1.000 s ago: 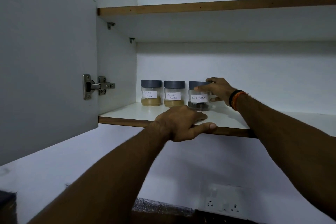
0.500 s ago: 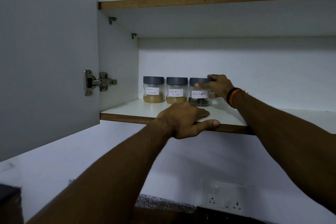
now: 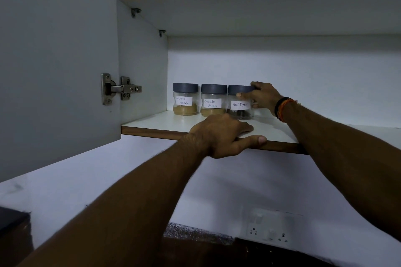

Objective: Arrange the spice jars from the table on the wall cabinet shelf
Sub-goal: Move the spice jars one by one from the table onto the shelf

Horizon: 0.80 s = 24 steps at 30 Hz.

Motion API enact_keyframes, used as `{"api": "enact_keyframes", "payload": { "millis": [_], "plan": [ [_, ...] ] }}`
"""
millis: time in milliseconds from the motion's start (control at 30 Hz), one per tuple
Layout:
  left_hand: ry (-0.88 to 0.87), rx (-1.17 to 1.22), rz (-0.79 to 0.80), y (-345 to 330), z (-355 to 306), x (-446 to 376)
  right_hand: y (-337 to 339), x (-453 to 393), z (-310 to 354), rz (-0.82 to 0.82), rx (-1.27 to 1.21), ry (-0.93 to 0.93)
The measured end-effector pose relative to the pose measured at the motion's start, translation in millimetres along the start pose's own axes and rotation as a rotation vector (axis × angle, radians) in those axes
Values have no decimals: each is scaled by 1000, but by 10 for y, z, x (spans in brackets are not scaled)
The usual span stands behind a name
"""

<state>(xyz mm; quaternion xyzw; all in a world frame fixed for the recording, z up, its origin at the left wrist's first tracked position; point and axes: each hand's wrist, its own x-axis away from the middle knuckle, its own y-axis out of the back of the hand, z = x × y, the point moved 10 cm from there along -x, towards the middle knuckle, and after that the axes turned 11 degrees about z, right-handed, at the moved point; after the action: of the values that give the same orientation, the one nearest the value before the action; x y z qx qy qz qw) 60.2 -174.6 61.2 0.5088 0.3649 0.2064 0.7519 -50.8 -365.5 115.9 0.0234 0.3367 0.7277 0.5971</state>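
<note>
Spice jars stand in a row on the lower shelf (image 3: 280,131) of the open wall cabinet, toward its back left corner, all upright with grey lids and handwritten white labels. The Garam Masala jar (image 3: 185,99) is nearest the cabinet's side wall, the Coriander Powder jar (image 3: 213,100) is just beside it, and the Black Pepper jar (image 3: 239,102) closes the row on the right, so close to the coriander jar that they may be touching. The right hand (image 3: 263,97) is curled around the Black Pepper jar from its right side, fingers over the lid's rim and thumb across the front just above the label. The left hand (image 3: 219,135) grips the shelf's front edge, fingers lying flat on top and thumb stretched along the wooden lip, holding nothing else. The cabinet door (image 3: 56,60) hangs open at the left.
</note>
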Motion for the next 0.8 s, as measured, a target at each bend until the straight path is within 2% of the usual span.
{"api": "enact_keyframes", "payload": {
  "millis": [567,800],
  "plan": [
    [-26,-16,1,16,-31,3,8,-6,-64,21,-40,-43],
    [-64,-24,-29,46,-68,31,284,429,8,-184,-98,-65]
  ]
}}
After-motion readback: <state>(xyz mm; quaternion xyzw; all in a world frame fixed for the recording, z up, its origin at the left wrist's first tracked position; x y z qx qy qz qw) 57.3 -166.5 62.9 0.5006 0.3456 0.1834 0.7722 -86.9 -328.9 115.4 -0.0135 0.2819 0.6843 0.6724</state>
